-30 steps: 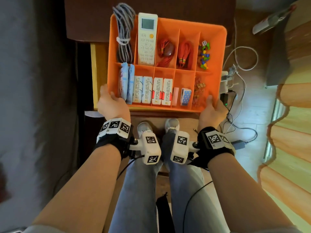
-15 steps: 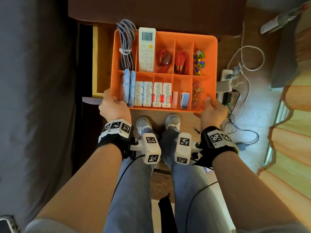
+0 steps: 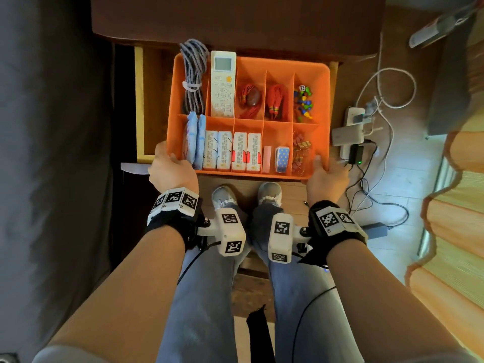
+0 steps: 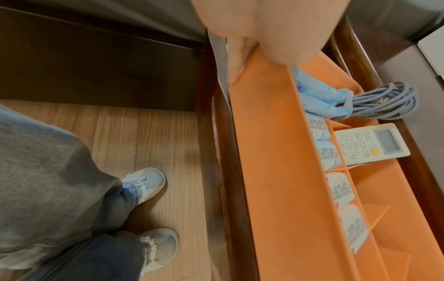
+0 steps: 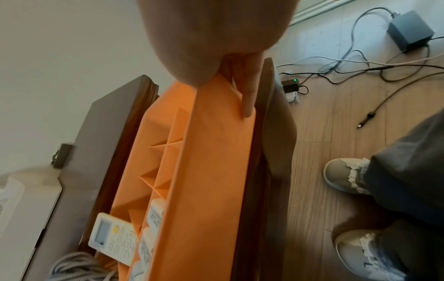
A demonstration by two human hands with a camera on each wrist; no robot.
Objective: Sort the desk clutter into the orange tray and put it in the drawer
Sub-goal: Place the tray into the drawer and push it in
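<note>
Hands come first: the left hand [image 3: 171,170] grips the near left corner of the orange plastic divided tray [image 3: 323,106], thumb inside the wall and fingers under it, and the right hand [image 3: 326,175] grips the near right corner the same way, probably to keep it level. The tray sits low in the open brown wooden drawer [image 3: 140,100]. Farther, the white remote control [image 3: 222,83] and the grey braided cable bundle [image 3: 193,74] lie in its back compartments.

I lowered the orange tray [image 3: 323,100] from above the desk edge down into the open drawer [image 3: 140,106]. My left hand [image 3: 171,172] and right hand [image 3: 326,176] travelled down with its near corners.
</note>
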